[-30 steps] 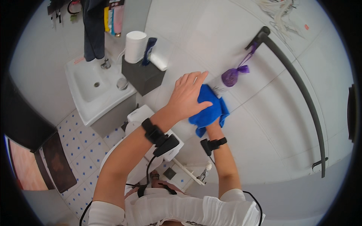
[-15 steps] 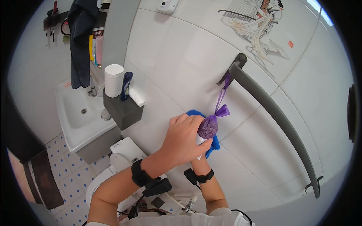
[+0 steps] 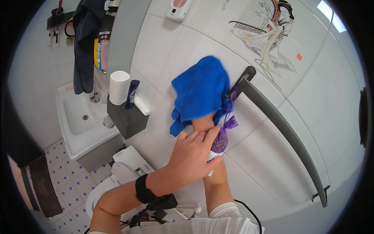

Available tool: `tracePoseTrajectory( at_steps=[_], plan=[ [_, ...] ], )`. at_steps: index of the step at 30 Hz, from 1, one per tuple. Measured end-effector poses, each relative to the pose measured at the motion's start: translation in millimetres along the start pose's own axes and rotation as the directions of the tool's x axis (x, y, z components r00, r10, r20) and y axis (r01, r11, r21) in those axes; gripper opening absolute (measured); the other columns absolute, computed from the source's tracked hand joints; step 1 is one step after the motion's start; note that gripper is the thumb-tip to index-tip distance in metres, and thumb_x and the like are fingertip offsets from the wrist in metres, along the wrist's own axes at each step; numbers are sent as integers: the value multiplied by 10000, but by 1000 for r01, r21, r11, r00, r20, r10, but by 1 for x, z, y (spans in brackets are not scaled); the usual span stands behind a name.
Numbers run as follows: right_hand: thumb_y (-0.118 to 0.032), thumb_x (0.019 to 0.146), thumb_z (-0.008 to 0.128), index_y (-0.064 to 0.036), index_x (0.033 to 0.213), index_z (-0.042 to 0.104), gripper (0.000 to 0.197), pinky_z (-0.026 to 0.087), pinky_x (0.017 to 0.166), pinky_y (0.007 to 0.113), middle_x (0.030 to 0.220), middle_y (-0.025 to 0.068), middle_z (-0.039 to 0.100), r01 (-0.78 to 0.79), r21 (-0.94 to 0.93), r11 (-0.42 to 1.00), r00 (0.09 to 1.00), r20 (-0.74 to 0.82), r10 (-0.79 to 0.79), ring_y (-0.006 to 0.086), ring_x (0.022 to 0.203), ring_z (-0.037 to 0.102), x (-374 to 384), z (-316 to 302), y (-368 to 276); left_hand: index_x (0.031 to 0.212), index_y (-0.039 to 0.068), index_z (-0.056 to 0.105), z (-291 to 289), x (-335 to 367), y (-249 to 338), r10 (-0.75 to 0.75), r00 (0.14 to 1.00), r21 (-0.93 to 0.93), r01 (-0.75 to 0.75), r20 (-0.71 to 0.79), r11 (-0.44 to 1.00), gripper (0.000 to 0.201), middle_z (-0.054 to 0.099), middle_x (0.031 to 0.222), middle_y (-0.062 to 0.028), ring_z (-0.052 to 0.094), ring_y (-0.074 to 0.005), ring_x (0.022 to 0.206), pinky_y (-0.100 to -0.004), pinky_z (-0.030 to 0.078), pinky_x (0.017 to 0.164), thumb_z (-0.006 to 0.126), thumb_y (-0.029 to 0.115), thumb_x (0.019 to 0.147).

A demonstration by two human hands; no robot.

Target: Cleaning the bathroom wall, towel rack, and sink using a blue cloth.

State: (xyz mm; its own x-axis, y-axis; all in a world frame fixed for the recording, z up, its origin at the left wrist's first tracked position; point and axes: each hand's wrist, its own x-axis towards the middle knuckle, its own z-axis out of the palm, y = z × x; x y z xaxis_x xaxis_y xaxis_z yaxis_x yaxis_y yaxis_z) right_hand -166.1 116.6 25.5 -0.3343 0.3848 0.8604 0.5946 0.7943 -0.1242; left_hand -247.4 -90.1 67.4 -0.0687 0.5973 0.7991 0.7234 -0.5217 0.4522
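Note:
My left hand (image 3: 193, 152) is closed on a purple mesh sachet (image 3: 220, 141) of dark dried bits with a white label. Its purple cord runs up to the end of a grey wall rail (image 3: 280, 113). My left hand holds the sachet in front of my right forearm (image 3: 216, 181). Against the tiled wall, a blue cloth (image 3: 204, 89) covers my right hand and moves with it. Only the right wrist (image 3: 203, 123) shows below the cloth's edge; the fingers are hidden.
To the left, a grey wall box (image 3: 126, 119) carries a white canister (image 3: 119, 87), a dark blue tube (image 3: 132, 93) and a white packet (image 3: 141, 104). Beyond it are a white sink (image 3: 74, 128) and a hanging dark towel (image 3: 83, 50). A toilet (image 3: 99, 191) stands below.
My right hand has moved up the wall with the blue cloth, which now spreads out beside the rail's end. My left hand and the sachet have shifted slightly lower in view.

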Motion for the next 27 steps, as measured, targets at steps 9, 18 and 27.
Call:
tracePoseTrajectory(
  at_steps=[9, 18, 27],
  plan=[
    [-281, 1030, 376, -46, 1414, 332, 452, 349, 1081, 379, 1416, 116, 424, 112, -188, 976, 994, 13, -112, 237, 1305, 424, 85, 48, -19, 1174, 96, 596, -9, 0, 0, 28, 996, 112, -37, 79, 993, 471, 560, 962, -70, 569, -240, 782, -358, 374, 706, 737, 246, 751],
    [-274, 1024, 385, -44, 1405, 345, 447, 350, 1079, 380, 1408, 118, 432, 150, 50, 987, 976, 149, -156, 241, 1300, 429, 17, 58, -44, 1104, 93, 588, 17, -6, -13, -31, 995, -118, 42, 93, 992, 412, 571, 981, -100, 586, -332, 812, -428, 473, 712, 728, 230, 742],
    [-266, 1017, 395, -41, 1396, 359, 442, 351, 1077, 381, 1399, 121, 441, 84, 184, 979, 980, 162, -115, 246, 1295, 434, -13, 63, -53, 1096, 80, 580, 6, -7, -3, 85, 996, -13, -86, -27, 996, 432, 598, 964, -71, 586, -270, 856, -373, 417, 699, 745, 143, 702]
  ],
)
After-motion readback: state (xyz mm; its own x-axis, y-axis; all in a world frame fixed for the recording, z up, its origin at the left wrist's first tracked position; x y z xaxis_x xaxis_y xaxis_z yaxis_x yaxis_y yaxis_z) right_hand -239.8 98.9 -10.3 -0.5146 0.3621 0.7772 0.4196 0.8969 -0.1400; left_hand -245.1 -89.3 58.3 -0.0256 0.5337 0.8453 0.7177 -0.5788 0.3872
